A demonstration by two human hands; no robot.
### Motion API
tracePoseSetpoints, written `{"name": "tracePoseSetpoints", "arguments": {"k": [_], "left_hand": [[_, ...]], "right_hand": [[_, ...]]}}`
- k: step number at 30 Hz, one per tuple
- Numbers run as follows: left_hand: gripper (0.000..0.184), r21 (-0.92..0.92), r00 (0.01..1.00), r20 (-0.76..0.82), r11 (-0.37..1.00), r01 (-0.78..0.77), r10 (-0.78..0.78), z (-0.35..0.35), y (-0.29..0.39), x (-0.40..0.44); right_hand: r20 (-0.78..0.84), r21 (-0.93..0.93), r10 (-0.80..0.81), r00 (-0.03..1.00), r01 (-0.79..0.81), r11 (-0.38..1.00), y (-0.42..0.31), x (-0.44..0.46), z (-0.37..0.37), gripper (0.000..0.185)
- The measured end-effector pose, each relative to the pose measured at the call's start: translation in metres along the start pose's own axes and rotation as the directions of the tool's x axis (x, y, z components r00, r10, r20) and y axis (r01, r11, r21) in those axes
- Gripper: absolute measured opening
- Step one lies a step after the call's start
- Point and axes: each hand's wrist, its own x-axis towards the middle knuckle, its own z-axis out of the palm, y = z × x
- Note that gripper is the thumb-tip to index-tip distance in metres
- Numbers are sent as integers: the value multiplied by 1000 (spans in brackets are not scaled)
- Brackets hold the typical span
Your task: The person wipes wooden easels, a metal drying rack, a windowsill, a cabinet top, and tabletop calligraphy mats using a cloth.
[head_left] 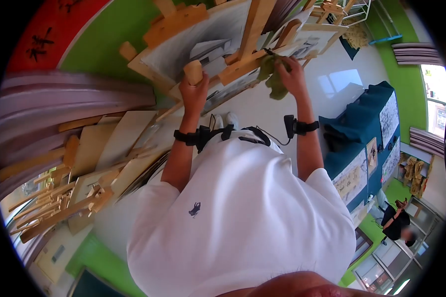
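Both my hands are busy in the upper middle of the frame. My left hand [195, 94] is closed around the end of a wooden post [193, 72], and my right hand [292, 76] pinches a green cloth [274, 81], which sits just right of the upper centre and hangs down loosely in folds. Its top edge meets the end of an easel's bar [243, 67]; whether it presses on the wood or only overlaps it from this angle, I can't tell. Above the bar, a grey drawing [183, 54] stands on its board, and a second drawing [307, 42] shows farther right.

As for how far along I am, I have the cloth at the wood and a grip on the post, so I'd judge the work to be under way. I see no mark on the bar that would show how much is done or left. Boards [104, 143] lean at the left, papers [349, 178] lie on a blue-draped tabletop [366, 126] at the right, and another person [398, 225] is at the lower right.
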Motion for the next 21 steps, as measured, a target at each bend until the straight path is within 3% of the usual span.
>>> {"name": "tracePoseSetpoints", "arguments": {"k": [1, 5, 7, 10, 18, 20, 21], "left_hand": [[16, 0, 1000, 1, 1000, 2, -2, 0, 2, -1], [16, -1, 1000, -14, 1000, -26, 26, 3, 12, -2], [16, -8, 1000, -6, 1000, 6, -6, 2, 10, -2], [17, -16, 1000, -15, 1000, 26, -26, 2, 5, -3], [10, 70, 991, -56, 991, -118, 122, 4, 9, -3], [10, 74, 994, -53, 993, -94, 98, 4, 3, -3], [11, 73, 996, -49, 995, -66, 70, 5, 3, -2]], "right_hand": [[-74, 19, -8, 997, 10, 1000, -6, 6, -5, 27], [-89, -152, 76, 993, -89, 984, -8, 21, -15, 31], [-25, -28, -24, 999, 23, 999, -6, 23, -10, 28], [-69, 54, -28, 997, 31, 998, -12, 19, 5, 27], [-139, 28, -23, 990, 27, 999, -14, 14, 17, 28], [-175, -150, -53, 983, 27, 988, -30, 10, 15, 26], [-176, -143, -57, 983, 32, 989, -32, 9, 17, 26]]}}
